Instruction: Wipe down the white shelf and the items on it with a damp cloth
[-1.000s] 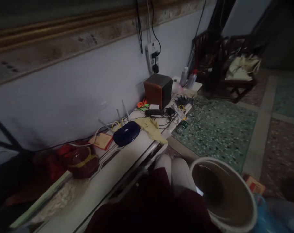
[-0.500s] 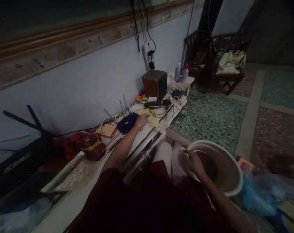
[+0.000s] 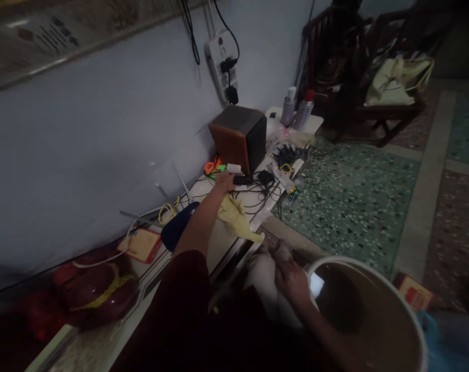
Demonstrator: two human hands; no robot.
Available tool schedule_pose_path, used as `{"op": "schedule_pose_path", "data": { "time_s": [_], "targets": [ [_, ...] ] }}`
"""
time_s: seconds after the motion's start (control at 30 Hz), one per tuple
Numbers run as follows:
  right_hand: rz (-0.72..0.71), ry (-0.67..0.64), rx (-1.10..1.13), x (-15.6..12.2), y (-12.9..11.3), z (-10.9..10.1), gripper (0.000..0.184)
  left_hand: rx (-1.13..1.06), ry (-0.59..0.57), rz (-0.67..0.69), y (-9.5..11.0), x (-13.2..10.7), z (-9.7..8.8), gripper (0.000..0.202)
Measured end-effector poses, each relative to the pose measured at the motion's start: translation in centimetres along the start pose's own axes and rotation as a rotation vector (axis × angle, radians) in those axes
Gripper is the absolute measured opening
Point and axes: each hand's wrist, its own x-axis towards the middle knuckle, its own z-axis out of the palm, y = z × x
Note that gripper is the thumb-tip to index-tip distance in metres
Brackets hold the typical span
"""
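My left hand point(image 3: 225, 181) reaches across the cabinet top, its fingers closed at the near end of a black remote control point(image 3: 242, 180). The remote lies in front of a wooden speaker point(image 3: 238, 137), beside a small white box point(image 3: 233, 168). Just below my left wrist a crumpled yellow cloth point(image 3: 236, 217) hangs toward the cabinet's edge. A dark blue pouch point(image 3: 176, 227) is partly covered by my forearm. My right hand point(image 3: 292, 279) rests on my light-trousered knee, fingers laid out and holding nothing, next to a large white bucket point(image 3: 403, 297).
Loose black cables point(image 3: 263, 194) spread over the cabinet's right part. Two spray cans point(image 3: 296, 111) stand at its far end. A router's antennas, an orange-framed box point(image 3: 141, 244) and a dark red bag point(image 3: 98, 289) line the left. A wooden chair point(image 3: 393, 113) holds a pale bag.
My left hand has moved from beside the blue pouch and yellow cloth over to the remote control. The view has come closer and turned. My right hand stays on my knee.
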Motion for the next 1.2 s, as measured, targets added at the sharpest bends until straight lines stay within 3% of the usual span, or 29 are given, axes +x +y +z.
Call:
{"op": "schedule_pose_path", "data": {
  "time_s": [0.13, 0.23, 0.3, 0.37, 0.5, 0.6, 0.7, 0.8, 0.9, 1.0, 1.07, 1.13, 1.2],
  "targets": [
    [0.012, -0.039, -0.032, 1.1, -0.2, -0.5, 0.028, 0.062, 0.083, 0.104, -1.2, -3.2, -2.1, 0.058],
    [-0.004, -0.052, -0.038, 1.2, -0.1, -0.8, 0.029, 0.046, 0.201, 0.144, -3.3, -9.2, -3.2, 0.060],
    [-0.012, -0.058, -0.040, 0.9, -0.1, -0.9, 0.030, 0.022, 0.241, 0.126, -5.3, -14.5, -2.8, 0.058],
    [-0.008, -0.067, -0.040, 0.3, -0.2, -0.9, 0.030, 0.057, 0.201, 0.138, -7.5, -20.1, -1.4, 0.057],
    [-0.010, -0.093, -0.038, -1.2, -0.8, -1.0, 0.029, 0.154, -0.020, 0.221, -11.5, -29.7, 3.4, 0.056],
    [0.002, -0.114, -0.058, -2.0, -1.5, -1.4, 0.029, 0.223, -0.156, 0.268, -14.0, -34.0, 6.7, 0.058],
    [0.019, -0.141, -0.077, -2.4, -2.1, -1.9, 0.030, 0.283, -0.215, 0.290, -15.8, -35.9, 8.5, 0.061],
    [0.024, -0.148, -0.090, -2.3, -2.3, -1.8, 0.030, 0.274, -0.203, 0.293, -15.8, -35.5, 8.2, 0.069],
    [0.031, -0.137, -0.084, -2.0, -2.3, -1.6, 0.032, 0.170, -0.109, 0.299, -13.1, -32.1, 5.9, 0.059],
    [0.027, -0.145, -0.088, -1.6, -2.3, -1.4, 0.032, 0.027, 0.065, 0.229, -8.2, -24.9, 2.8, 0.040],
    [0.021, -0.158, -0.088, -1.5, -2.3, -1.3, 0.033, -0.076, 0.164, 0.055, -4.9, -18.7, 1.1, 0.040],
    [0.023, -0.167, -0.076, -1.4, -2.1, -1.2, 0.032, -0.244, 0.168, -0.198, -2.2, -12.6, 0.1, 0.045],
    [0.031, -0.167, -0.059, -1.3, -1.8, -1.0, 0.031, -0.397, 0.084, -0.385, -0.5, -7.7, -0.2, 0.052]
  ]
}}
